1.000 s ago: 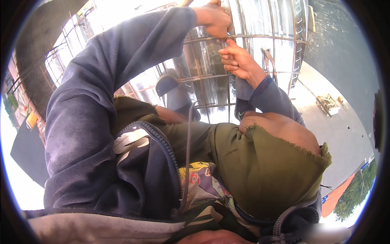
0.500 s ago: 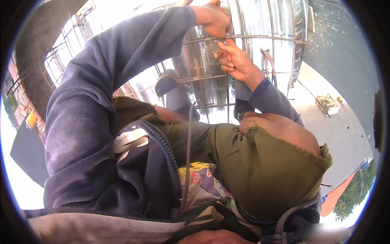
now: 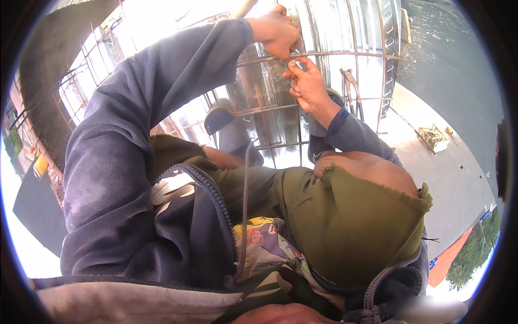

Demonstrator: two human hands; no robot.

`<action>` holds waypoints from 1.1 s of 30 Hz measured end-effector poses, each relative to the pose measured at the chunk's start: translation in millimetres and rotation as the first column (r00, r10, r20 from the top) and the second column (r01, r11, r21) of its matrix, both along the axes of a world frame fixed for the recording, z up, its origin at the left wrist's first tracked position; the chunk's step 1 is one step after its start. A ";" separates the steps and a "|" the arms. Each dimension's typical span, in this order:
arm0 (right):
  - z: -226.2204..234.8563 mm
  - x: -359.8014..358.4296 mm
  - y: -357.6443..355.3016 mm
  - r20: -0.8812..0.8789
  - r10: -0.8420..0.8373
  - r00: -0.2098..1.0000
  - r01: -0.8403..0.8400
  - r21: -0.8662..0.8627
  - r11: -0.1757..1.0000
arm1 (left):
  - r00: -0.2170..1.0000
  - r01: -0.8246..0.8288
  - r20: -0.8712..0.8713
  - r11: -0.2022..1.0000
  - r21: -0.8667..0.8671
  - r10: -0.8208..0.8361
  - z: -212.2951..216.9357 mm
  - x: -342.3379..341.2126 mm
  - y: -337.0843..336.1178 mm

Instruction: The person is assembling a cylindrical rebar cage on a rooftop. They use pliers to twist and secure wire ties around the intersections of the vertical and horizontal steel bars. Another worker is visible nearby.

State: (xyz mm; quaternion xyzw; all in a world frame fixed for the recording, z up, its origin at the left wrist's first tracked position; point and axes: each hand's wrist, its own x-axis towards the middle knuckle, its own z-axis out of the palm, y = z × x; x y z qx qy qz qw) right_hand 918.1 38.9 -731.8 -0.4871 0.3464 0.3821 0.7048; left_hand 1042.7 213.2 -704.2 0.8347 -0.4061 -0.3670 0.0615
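Both my hands meet at a crossing in a grid of steel reinforcing bars [image 3: 334,53]. My left hand [image 3: 276,33] is closed just above the crossbar, its fingers curled down to the crossing. From below, my right hand [image 3: 311,86] reaches up to the same spot with thumb and forefinger pinched and the other fingers curled. Whatever is between the fingers of either hand is too small to make out. To the right of my right hand, a pair of pincers [image 3: 352,89] with long handles rests among the bars.
Shiny ribbed metal sheeting [image 3: 270,127] lies beneath the bars. A small wooden crate [image 3: 433,138] stands on the grey floor [image 3: 458,183] at right. Further upright bars [image 3: 97,46] rise at the far left. My shoe [image 3: 218,119] shows below the grid.
My left hand has moved slightly down and left, and its fingers have shifted at the crossing. My right hand has moved a little left, staying pinched. The pincers stay among the bars.
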 end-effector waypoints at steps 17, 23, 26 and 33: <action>4.6 21.0 -2.3 -0.155 0.233 0.960 -0.228 0.053 0.972 | 0.999 0.038 0.036 0.999 -0.010 -0.038 -3.0 -0.6 6.6; 8.6 10.5 -5.8 -0.077 0.236 0.969 -0.235 0.010 0.972 | 1.000 0.018 0.024 1.000 -0.008 -0.017 0.9 -2.7 4.1; 25.3 -1.9 -10.8 0.063 0.526 0.848 -0.504 -0.212 0.838 | 0.995 0.008 0.095 1.000 -0.001 -0.007 2.9 -11.4 7.7; 26.5 7.0 -16.3 0.104 0.643 0.759 -0.604 -0.258 0.754 | 0.974 -0.052 0.217 0.994 -0.100 0.073 -6.2 -30.5 8.6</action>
